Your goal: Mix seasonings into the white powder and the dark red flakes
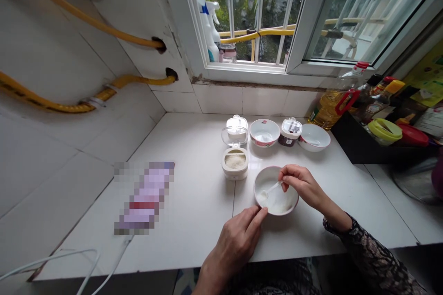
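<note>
Between my hands a white bowl (pixel 282 205) stands on the counter, with some pale contents at its bottom. My right hand (pixel 301 184) pinches the handle of a small white spoon (pixel 274 188), whose tip is inside the bowl. The fingers of my left hand (pixel 238 235) press against the bowl's near left rim, thumb hidden. Just behind and left of the bowl sits a seasoning jar (pixel 235 173) with its clear lid (pixel 235 136) flipped up; pale granules fill it.
Behind stand a closed white jar (pixel 237 124), a flowered bowl (pixel 265 140), a dark-based jar (pixel 290 133) and another bowl (pixel 314 140). An oil bottle (pixel 327 106) and a black rack (pixel 353 143) are at right. A pixelated purple object (pixel 147 198) and a white cable (pixel 117 258) lie left.
</note>
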`<action>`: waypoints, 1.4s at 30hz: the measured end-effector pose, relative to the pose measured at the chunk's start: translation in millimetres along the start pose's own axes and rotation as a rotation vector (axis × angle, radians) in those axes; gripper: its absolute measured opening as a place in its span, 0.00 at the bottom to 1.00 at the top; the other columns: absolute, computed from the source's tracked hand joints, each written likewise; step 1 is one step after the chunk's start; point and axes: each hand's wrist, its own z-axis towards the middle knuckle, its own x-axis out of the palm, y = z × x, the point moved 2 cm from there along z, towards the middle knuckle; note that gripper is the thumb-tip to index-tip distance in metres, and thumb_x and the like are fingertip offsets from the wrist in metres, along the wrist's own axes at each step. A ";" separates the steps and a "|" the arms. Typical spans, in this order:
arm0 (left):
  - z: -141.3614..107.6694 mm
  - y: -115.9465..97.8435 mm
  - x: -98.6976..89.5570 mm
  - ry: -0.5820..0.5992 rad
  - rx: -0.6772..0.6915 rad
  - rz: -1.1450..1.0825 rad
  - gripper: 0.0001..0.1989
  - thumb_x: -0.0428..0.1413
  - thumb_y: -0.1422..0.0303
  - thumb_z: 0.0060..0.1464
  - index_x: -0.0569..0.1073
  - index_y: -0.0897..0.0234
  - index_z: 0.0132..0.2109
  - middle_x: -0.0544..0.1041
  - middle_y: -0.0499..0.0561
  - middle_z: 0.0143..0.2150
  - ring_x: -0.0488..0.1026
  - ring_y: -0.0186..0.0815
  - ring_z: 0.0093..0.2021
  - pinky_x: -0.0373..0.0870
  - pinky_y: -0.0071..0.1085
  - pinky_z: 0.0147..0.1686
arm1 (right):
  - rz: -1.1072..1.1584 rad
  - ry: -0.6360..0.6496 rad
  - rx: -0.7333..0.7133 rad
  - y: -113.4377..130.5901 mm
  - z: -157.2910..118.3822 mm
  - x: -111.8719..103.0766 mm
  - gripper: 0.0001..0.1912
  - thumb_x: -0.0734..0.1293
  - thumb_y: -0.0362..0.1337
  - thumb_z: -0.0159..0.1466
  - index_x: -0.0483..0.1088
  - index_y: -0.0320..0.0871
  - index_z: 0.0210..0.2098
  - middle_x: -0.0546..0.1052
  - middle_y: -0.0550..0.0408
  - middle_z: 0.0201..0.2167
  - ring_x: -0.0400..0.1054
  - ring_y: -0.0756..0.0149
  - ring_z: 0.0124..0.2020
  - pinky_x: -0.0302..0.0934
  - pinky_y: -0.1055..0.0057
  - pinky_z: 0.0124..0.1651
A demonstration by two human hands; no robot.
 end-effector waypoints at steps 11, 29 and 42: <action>-0.5 -0.1 0.6 0.011 -0.007 -0.008 0.20 0.45 0.81 0.61 0.67 0.70 0.58 0.77 0.60 0.44 0.77 0.37 0.42 0.76 0.29 0.40 | 0.234 -0.108 0.069 -11.8 -2.2 -16.2 0.07 0.64 0.38 0.56 0.71 0.42 0.26 0.71 0.57 0.17 0.63 0.67 0.23 0.58 0.69 0.31; 0.6 -0.3 1.0 -0.043 0.012 0.022 0.20 0.46 0.82 0.61 0.67 0.70 0.58 0.78 0.61 0.45 0.78 0.38 0.42 0.77 0.30 0.39 | -0.639 -0.195 -0.874 47.2 26.9 32.3 0.14 0.56 0.24 0.64 0.68 0.46 0.38 0.78 0.55 0.31 0.70 0.63 0.35 0.52 0.52 0.61; 3.4 -1.8 -2.8 -0.020 0.003 0.019 0.19 0.46 0.81 0.61 0.68 0.70 0.57 0.78 0.59 0.44 0.78 0.37 0.41 0.77 0.29 0.40 | -0.389 -0.182 -0.362 31.6 16.3 -26.7 0.09 0.60 0.31 0.62 0.69 0.45 0.29 0.73 0.56 0.21 0.68 0.61 0.33 0.62 0.64 0.42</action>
